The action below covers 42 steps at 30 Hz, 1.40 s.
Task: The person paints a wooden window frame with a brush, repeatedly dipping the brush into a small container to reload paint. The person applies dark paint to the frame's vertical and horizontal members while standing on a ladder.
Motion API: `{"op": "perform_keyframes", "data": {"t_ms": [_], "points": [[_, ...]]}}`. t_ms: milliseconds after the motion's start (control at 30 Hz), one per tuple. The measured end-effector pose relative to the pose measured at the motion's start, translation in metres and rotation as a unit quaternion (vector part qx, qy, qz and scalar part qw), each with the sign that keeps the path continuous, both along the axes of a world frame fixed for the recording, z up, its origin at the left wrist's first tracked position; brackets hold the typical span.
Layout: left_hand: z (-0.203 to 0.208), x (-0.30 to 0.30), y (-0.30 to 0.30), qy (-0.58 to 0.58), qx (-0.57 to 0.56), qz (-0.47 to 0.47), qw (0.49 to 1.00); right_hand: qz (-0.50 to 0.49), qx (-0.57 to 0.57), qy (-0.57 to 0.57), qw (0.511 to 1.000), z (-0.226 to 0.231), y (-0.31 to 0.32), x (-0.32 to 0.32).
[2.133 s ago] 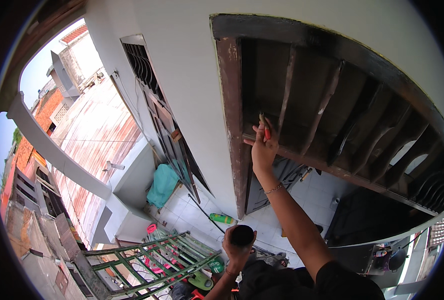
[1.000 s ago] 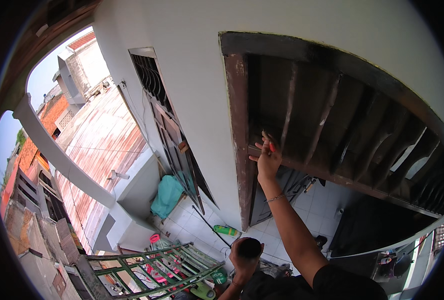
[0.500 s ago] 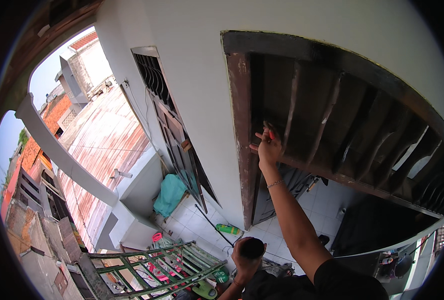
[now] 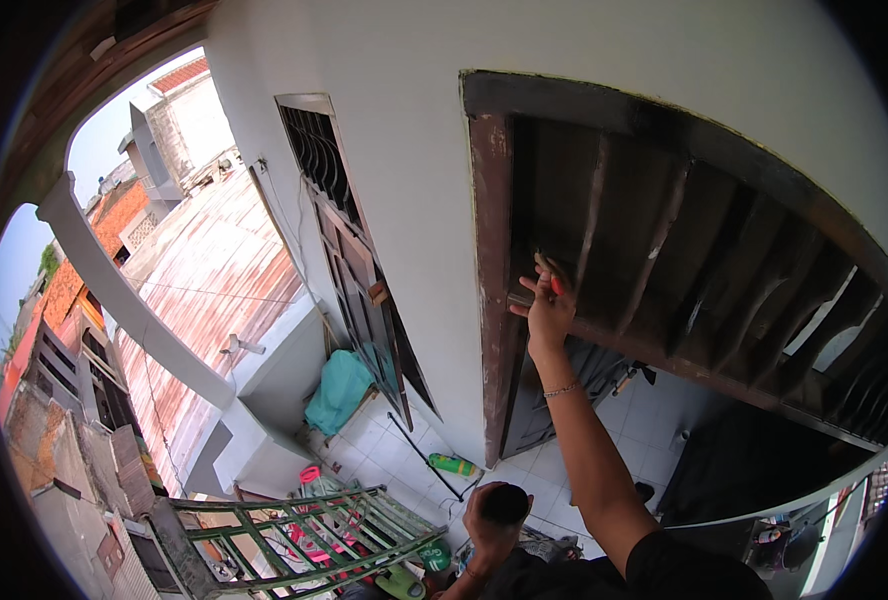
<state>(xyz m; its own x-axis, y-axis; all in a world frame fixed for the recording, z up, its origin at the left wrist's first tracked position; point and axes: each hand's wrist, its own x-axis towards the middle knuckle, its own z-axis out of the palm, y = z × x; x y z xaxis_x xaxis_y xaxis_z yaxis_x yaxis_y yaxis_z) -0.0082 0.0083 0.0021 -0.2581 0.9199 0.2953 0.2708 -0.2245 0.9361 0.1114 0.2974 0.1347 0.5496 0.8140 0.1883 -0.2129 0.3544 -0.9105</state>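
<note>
High on the dark wooden frame (image 4: 604, 335), the right hand (image 4: 546, 312) pinches a red-handled tool (image 4: 550, 277); the left hand (image 4: 492, 520) grips a dark round can (image 4: 505, 503)

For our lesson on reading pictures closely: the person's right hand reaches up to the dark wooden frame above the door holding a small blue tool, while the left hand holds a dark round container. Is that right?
Not quite: the small tool is red, not blue. The head view shows the right hand raised at the dark wooden frame with it, while the left hand holds the dark round container.
</note>
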Motion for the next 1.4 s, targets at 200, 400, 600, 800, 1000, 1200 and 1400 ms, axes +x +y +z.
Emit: {"op": "perform_keyframes", "data": {"t_ms": [200,400,600,800,1000,1200,1400], "points": [[0.002,0.000,-0.002,0.008,0.013,-0.008,1.000,-0.034,-0.007,-0.012,0.999,0.004,0.024,0.002],[-0.007,0.005,-0.004,-0.015,-0.004,0.010,1.000,-0.003,0.006,-0.019,1.000,0.005,-0.004,-0.002],[0.009,0.008,-0.004,0.019,0.016,-0.018,1.000,0.000,-0.004,-0.018,1.000,0.001,0.015,0.008],[0.005,0.008,-0.004,0.011,0.025,0.003,1.000,0.022,0.002,-0.051,0.998,-0.001,-0.042,0.000],[0.005,0.012,-0.006,0.026,0.023,-0.009,0.999,0.054,-0.027,-0.066,0.996,0.007,-0.018,0.011],[-0.004,0.012,-0.004,0.005,0.020,-0.009,1.000,0.043,-0.010,-0.010,0.999,0.008,-0.033,0.015],[0.009,0.008,-0.007,0.012,0.012,-0.014,1.000,0.093,-0.029,-0.019,0.995,0.014,-0.037,0.003]]}}
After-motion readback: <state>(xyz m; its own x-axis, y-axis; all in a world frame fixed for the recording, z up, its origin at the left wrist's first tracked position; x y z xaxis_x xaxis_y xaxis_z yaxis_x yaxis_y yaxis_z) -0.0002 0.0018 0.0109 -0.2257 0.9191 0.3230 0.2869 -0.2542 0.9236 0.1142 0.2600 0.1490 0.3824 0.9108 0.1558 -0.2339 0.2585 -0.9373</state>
